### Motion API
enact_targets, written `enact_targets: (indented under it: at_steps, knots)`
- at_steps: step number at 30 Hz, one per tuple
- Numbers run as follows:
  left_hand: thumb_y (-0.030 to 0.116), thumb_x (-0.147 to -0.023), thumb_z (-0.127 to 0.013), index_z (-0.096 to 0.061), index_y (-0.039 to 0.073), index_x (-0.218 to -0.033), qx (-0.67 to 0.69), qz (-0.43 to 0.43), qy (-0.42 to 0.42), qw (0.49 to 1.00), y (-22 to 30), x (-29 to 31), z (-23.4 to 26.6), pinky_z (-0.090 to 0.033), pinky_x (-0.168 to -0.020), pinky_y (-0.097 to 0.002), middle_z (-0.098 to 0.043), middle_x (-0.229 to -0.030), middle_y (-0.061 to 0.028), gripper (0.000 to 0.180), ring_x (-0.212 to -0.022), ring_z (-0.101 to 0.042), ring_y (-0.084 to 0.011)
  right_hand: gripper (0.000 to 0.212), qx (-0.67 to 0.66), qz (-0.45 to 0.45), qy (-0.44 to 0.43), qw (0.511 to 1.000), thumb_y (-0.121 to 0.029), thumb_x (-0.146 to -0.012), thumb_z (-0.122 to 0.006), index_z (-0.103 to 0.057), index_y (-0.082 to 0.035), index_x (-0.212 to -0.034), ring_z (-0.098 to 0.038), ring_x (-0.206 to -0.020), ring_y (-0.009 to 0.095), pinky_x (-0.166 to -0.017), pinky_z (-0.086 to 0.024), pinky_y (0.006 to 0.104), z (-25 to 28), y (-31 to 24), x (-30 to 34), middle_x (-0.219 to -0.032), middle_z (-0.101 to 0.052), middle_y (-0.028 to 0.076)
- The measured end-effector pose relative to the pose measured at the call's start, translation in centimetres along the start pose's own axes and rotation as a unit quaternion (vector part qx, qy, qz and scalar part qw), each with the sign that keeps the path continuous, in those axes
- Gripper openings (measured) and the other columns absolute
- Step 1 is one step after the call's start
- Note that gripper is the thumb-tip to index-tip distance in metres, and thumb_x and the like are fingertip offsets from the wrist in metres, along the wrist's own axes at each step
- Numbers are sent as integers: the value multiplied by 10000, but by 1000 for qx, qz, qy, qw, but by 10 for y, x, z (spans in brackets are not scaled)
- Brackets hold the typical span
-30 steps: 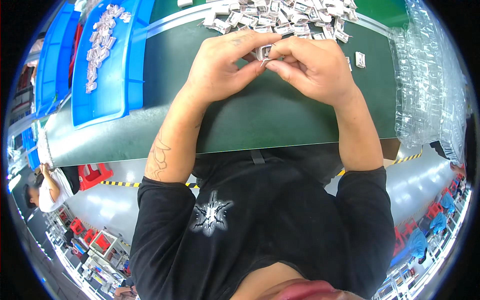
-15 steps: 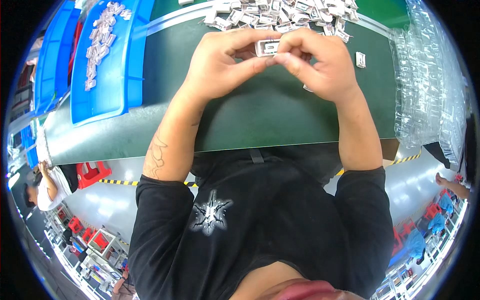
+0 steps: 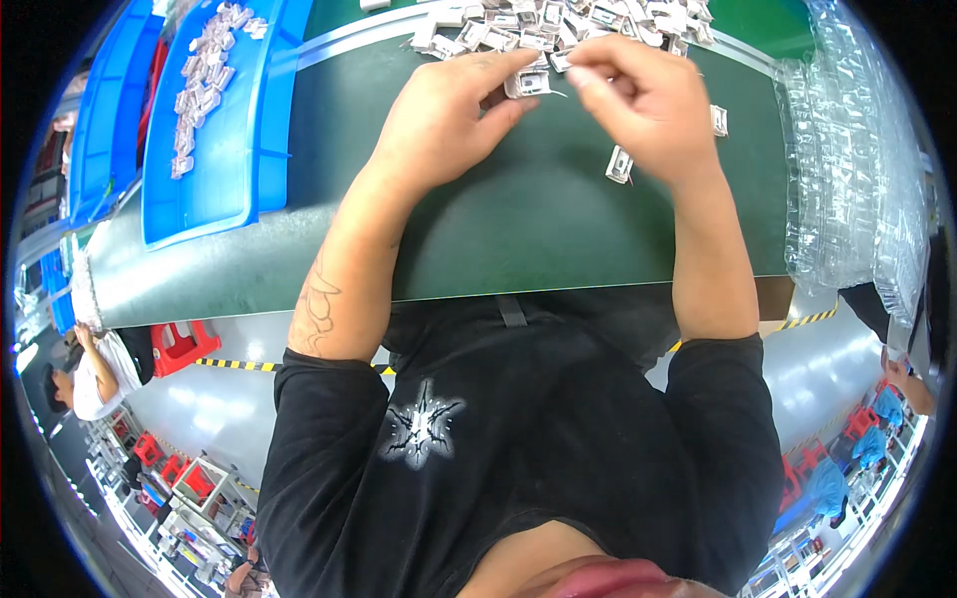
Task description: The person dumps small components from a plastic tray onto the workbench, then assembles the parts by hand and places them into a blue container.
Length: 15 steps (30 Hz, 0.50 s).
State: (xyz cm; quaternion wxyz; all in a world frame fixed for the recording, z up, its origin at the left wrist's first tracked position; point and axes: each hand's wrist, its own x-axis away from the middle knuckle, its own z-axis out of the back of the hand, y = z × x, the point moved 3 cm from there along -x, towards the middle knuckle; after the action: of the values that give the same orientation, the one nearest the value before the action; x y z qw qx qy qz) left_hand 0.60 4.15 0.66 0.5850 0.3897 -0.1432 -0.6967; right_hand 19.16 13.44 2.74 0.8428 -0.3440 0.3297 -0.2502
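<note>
My left hand (image 3: 449,115) pinches a small white plastic housing (image 3: 530,84) between thumb and forefinger, near the front of the pile. A dark slot shows in its face, and a thin pale strand sticks out at its right end. My right hand (image 3: 653,110) hovers to the right, apart from that housing, thumb and forefinger parted and slightly blurred. One loose white housing (image 3: 619,164) lies on the green table below my right hand. Another white housing (image 3: 719,121) is partly hidden behind that hand's right side.
A heap of white housings (image 3: 498,38) covers the far middle of the green table (image 3: 528,229). To the left stands a blue bin (image 3: 214,204) with more housings. Clear plastic trays (image 3: 847,189) are stacked at the right edge. Another person (image 3: 100,369) sits at far left.
My right hand has drawn away from the housing, moving right, and its fingers have parted. The left hand keeps hold of it. The loose housing below my right hand now shows more fully.
</note>
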Motion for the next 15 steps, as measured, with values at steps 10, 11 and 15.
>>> enact_targets:
  at_steps: [10,11,15]
  knots:
    - [96,-822,-783,-682,94,-1276,-11,-47,-42,998,6,1,-7,-567,-713,-340,-726,-938,-141,465,-764,-701,-256,161,7,-40,-84,996,-177,-830,-710,-706,-45,-922,-705,-698,275,-664,-538,362,-15,5,-3,-778,-723,125]
    - [97,-824,-784,-682,93,-1276,-15,-43,-38,998,6,1,-7,-567,-712,-338,-728,-936,-139,463,-760,-701,-250,157,-1,-51,-86,995,-173,-832,-707,-705,-44,-921,-707,-698,271,-663,-539,358,-15,5,-2,-783,-725,123]
    - [97,-824,-789,-690,92,-1267,3,-35,-26,999,9,1,-6,-566,-700,-327,-734,-929,-131,454,-743,-702,-225,144,-13,-46,-72,996,-162,-835,-703,-701,-45,-919,-706,-678,245,-652,-538,345,-15,5,0,-786,-729,114]
